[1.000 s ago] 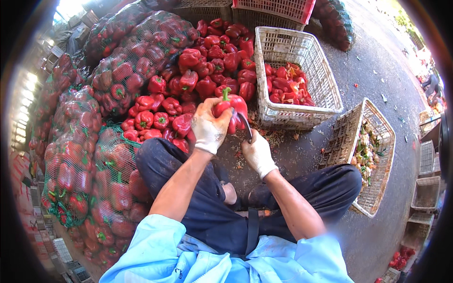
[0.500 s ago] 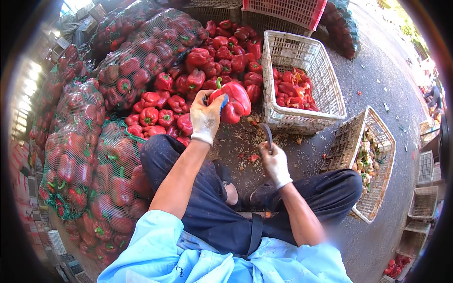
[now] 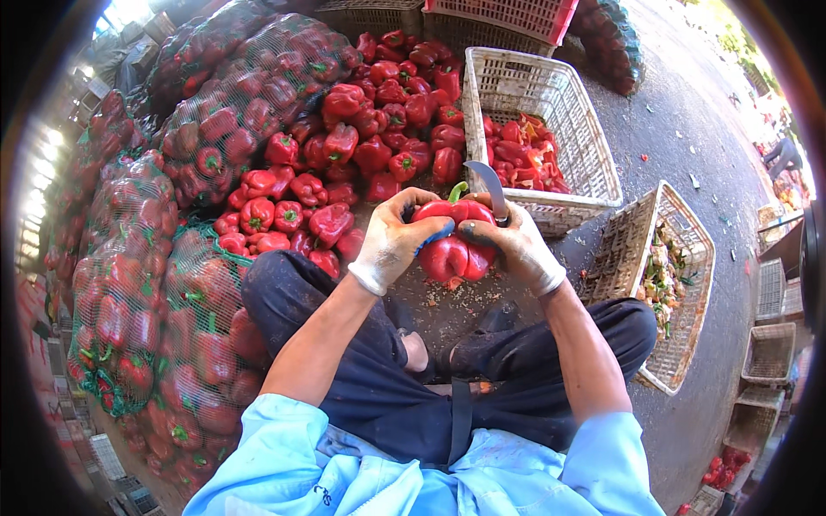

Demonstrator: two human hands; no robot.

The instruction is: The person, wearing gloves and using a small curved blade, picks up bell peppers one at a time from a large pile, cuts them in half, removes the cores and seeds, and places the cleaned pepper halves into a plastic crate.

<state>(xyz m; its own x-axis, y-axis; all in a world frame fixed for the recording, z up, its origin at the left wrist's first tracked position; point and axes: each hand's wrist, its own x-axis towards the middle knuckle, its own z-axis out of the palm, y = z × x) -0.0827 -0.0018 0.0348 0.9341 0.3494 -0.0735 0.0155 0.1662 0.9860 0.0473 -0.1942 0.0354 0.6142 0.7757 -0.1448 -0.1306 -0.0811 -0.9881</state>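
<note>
Between my two gloved hands sits a red bell pepper (image 3: 453, 256), green stem up and tilted away from me. My left hand (image 3: 394, 238) is closed around its left side, thumb pressed on the skin. My right hand (image 3: 518, 244) grips a short curved knife (image 3: 489, 184), its blade pointing up and outward beside the stem. The right thumb also presses on the pepper. The knife's handle is hidden in my fingers. Beyond my hands, loose red peppers (image 3: 372, 155) lie heaped on the ground.
A white plastic crate (image 3: 546, 199) at the far right holds cut red pepper pieces (image 3: 527, 155). Right of my knee, a tilted crate (image 3: 701, 284) holds pale cores and green scraps (image 3: 664, 279). Mesh sacks of peppers (image 3: 120, 275) crowd the left. Seeds are scattered before my feet.
My left hand has brought the pepper down and right, toward my middle. My right hand has risen with the knife and now touches the pepper as well. The view has shifted slightly.
</note>
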